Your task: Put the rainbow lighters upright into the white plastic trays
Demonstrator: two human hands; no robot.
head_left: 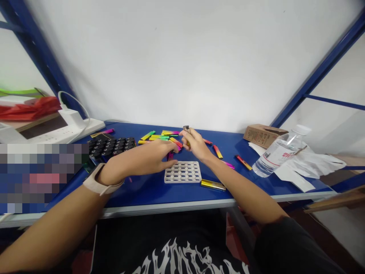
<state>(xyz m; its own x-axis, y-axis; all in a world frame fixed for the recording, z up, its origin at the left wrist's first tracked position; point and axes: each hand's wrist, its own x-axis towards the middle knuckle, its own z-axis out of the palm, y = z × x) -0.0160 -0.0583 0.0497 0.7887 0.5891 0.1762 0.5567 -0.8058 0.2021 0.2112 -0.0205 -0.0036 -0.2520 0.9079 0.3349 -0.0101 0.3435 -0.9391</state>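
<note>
My right hand [196,144] is closed around a lighter [186,128], upright, with a dark metal top and a yellowish body mostly hidden by the fingers. Lower and to the left, my left hand [151,156] curls its thumb and fingers about a small dark-and-magenta piece [170,155], largely covered. Just below both hands lies a white slotted tray [183,172] with rows of holes. A gold metallic sleeve [213,185] rests by the tray's right corner. Behind the hands, several shiny sleeves [159,137] in yellow, green and pink lie scattered.
Black-topped pieces [111,146] stand in rows at the left, near a white power strip [68,131]. On the right are a water bottle [278,152], a cardboard box [264,135] and white plastic wrapping [316,161]. A white wall [182,76] rises behind the blue table [148,192].
</note>
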